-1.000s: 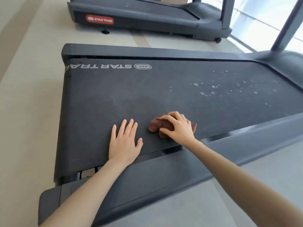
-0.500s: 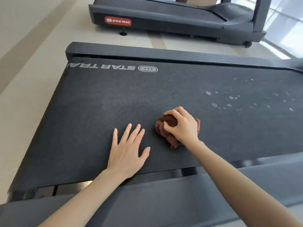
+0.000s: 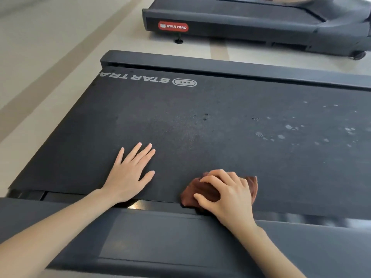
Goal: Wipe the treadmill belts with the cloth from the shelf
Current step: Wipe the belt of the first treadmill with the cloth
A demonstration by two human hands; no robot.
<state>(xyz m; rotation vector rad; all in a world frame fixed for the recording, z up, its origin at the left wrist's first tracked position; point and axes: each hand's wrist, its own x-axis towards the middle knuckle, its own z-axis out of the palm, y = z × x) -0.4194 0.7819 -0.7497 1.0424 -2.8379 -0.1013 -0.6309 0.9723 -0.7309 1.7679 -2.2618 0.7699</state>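
Fingers (image 3: 217,174) curled round cloth (image 3: 200,190) — belt-edge.

Pale lettering (image 3: 134,78) reading "STAR TRA", upside down and cut off at the edge, runs along the far side of the near treadmill belt (image 3: 200,127), beside an oval emblem (image 3: 184,82) of three arrowheads. Beyond that belt, a red badge (image 3: 173,26) on a second treadmill (image 3: 261,23) reads "STAR TRAC".

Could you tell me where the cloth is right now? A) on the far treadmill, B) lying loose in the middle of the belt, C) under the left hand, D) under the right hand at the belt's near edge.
D: the right hand grips the brown cloth at the near edge of the belt, while the left hand lies flat on bare belt beside it.
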